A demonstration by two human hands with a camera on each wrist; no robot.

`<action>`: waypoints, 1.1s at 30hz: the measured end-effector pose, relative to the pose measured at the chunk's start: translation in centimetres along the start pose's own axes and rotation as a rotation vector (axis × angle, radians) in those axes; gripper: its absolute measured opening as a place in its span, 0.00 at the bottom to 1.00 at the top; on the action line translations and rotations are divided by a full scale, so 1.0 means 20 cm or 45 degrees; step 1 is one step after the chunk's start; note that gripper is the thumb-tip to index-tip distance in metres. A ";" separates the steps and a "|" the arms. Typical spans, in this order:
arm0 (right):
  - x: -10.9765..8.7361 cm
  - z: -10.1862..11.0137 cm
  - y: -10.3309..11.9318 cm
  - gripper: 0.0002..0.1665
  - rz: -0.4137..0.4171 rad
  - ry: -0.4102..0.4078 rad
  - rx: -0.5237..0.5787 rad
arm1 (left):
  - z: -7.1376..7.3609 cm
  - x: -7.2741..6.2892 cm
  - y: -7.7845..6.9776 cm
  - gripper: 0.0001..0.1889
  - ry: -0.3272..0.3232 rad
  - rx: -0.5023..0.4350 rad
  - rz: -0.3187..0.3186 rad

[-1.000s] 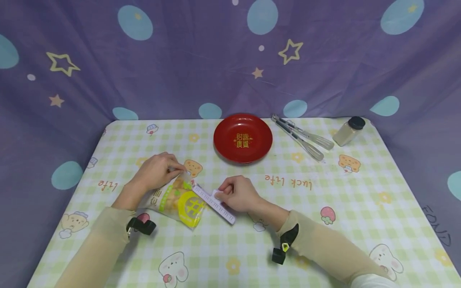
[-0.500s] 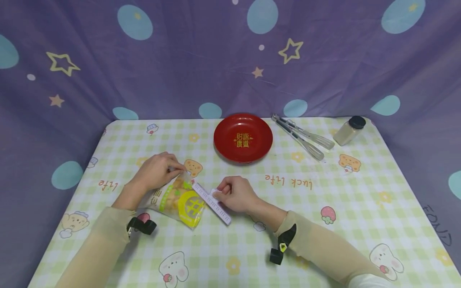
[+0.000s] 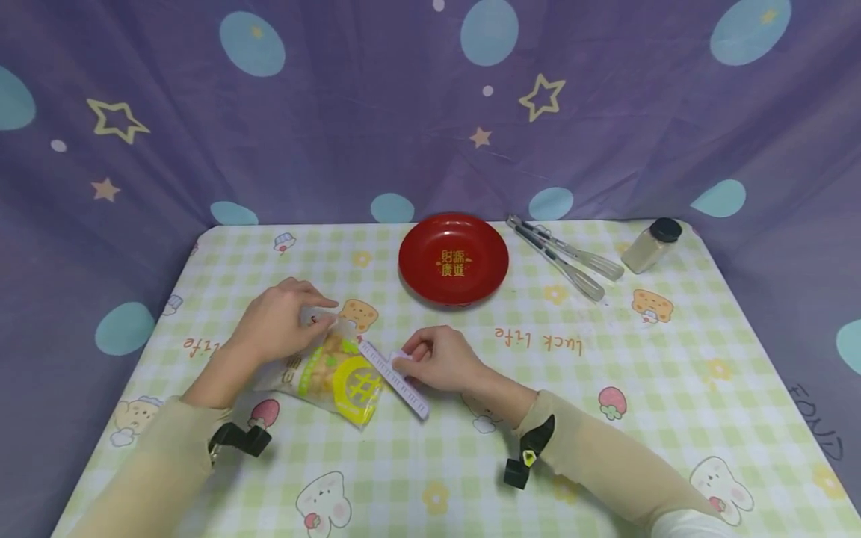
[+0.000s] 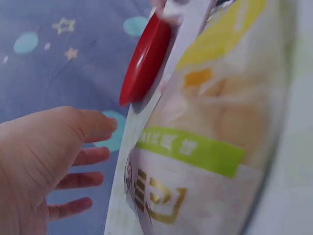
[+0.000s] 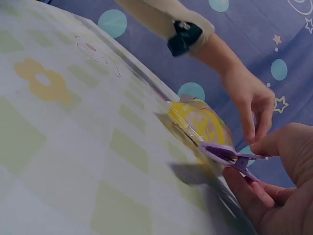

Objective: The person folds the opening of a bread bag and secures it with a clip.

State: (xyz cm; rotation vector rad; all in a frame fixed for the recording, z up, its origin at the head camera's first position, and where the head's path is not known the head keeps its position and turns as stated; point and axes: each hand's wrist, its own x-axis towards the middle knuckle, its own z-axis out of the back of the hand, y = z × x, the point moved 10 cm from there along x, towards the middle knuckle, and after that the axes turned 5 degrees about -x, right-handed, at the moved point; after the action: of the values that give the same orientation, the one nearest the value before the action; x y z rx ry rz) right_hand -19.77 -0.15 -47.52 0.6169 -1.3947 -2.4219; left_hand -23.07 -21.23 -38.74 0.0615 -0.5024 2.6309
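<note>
A clear plastic food bag [image 3: 329,373] with yellow and green print lies on the table, pale rounded pieces inside it. My right hand [image 3: 447,361] pinches the handle of a pale purple bag clip [image 3: 397,379] between thumb and fingers. The clip's long ridged bar lies along the bag's right edge in the head view. From the right wrist view, the clip [image 5: 227,155] meets that edge. Over the bag's upper left corner hovers my left hand [image 3: 279,321]. In the left wrist view its fingers [image 4: 80,180] are spread, apart from the bag [image 4: 205,122], holding nothing.
Behind the bag stands a red plate [image 3: 454,258] with gold characters. Metal tongs [image 3: 565,258] lie to its right, beside a tilted jar [image 3: 651,246] with a black lid. A purple patterned curtain [image 3: 430,134] hangs along the table's back edge.
My left hand has let go of the bag's upper corner and drawn back a little to the left. The clip in my right hand has shifted slightly left, closer onto the bag.
</note>
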 end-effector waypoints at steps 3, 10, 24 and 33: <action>0.01 -0.01 0.01 0.11 0.026 0.031 -0.025 | 0.02 -0.06 -0.06 0.13 -0.008 0.010 -0.011; 0.02 -0.01 0.03 0.11 0.075 0.080 -0.104 | 0.01 -0.21 -0.14 0.28 0.044 0.068 0.022; 0.00 -0.01 -0.01 0.13 -0.046 0.154 -0.048 | -0.05 -0.25 -0.15 0.42 0.107 0.162 0.041; 0.01 -0.03 -0.02 0.14 -0.047 0.180 -0.045 | -0.09 -0.24 -0.14 0.42 0.150 0.164 0.042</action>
State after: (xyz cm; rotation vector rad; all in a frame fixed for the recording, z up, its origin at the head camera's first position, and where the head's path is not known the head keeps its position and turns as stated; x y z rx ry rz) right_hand -19.58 -0.41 -48.25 0.7945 -1.2924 -2.3740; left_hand -17.41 -20.32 -40.09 -0.0613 -0.2964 2.6775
